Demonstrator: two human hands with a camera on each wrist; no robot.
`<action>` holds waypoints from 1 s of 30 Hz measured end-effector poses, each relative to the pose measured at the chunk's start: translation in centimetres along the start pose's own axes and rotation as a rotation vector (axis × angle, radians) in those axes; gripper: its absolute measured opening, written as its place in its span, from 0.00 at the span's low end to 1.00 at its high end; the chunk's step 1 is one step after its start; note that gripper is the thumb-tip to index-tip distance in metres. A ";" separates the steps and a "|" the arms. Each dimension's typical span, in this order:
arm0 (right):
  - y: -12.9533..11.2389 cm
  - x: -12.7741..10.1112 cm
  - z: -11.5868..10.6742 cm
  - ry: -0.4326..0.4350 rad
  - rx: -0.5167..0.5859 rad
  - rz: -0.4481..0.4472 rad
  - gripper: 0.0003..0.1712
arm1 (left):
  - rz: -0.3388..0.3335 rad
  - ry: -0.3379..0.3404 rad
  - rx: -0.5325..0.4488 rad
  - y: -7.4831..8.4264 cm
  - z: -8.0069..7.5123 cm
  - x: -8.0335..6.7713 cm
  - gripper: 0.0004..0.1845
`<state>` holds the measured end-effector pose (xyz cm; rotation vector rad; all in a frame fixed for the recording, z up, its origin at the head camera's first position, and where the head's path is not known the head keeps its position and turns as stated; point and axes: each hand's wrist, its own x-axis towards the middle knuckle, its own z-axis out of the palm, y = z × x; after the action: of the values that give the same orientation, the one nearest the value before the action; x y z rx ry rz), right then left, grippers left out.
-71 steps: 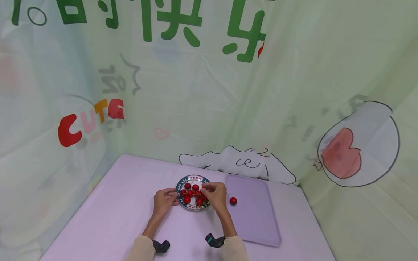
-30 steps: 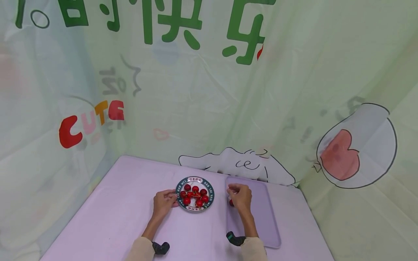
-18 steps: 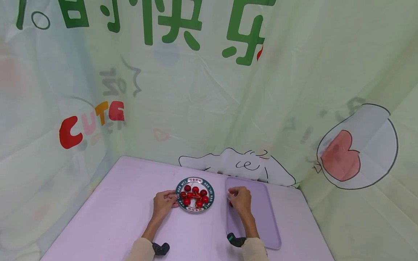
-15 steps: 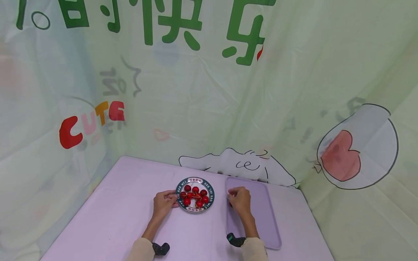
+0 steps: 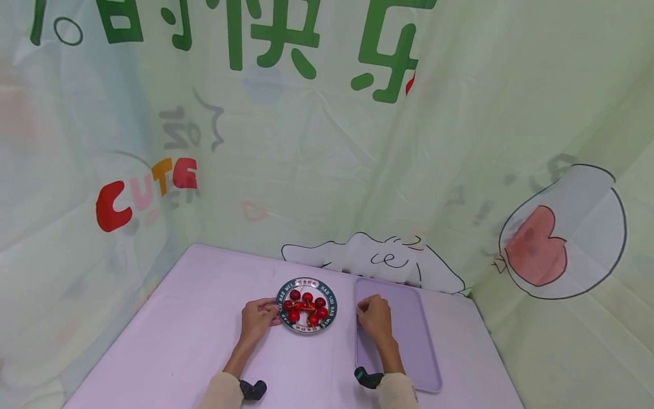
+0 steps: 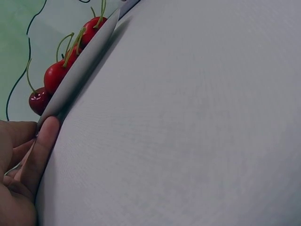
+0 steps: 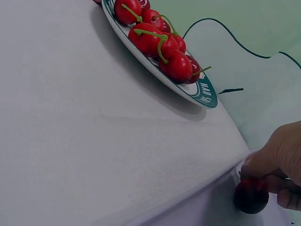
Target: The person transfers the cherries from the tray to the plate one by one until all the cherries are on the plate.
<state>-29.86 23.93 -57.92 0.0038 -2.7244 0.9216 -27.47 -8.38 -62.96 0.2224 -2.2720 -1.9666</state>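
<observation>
In the head view, my left hand (image 5: 255, 319) grips the left rim of a round plate (image 5: 332, 309) with a dark green lettered border. Several red cherries (image 5: 307, 307) with green stems lie on the plate. The left wrist view has the thumb and fingers (image 6: 46, 133) pinching the plate's edge. My right hand (image 5: 375, 321) is over the left side of a purple tray (image 5: 411, 335). In the right wrist view its fingertips pinch the top of one dark red cherry (image 7: 251, 195), at the stem end. Whether that cherry touches the tray I cannot tell.
A pale pink cloth covers the table (image 5: 168, 341). Behind it hangs a printed curtain (image 5: 327, 170), whose lower edge meets the table's back. A strip of tabletop separates plate and tray. Each wrist wears a black camera mount (image 5: 368, 378).
My right hand has moved right from the plate to the tray and come down over the cherry there, which it now hides in the head view. My left hand stays on the plate rim.
</observation>
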 end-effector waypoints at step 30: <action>-0.8 -1.2 -1.1 0.161 0.004 0.022 0.06 | 0.015 0.013 0.009 -0.1 0.1 0.1 0.17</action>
<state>-28.35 23.83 -56.88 -0.0959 -2.5793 0.8931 -27.58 -8.30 -63.10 0.2179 -2.2691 -1.9423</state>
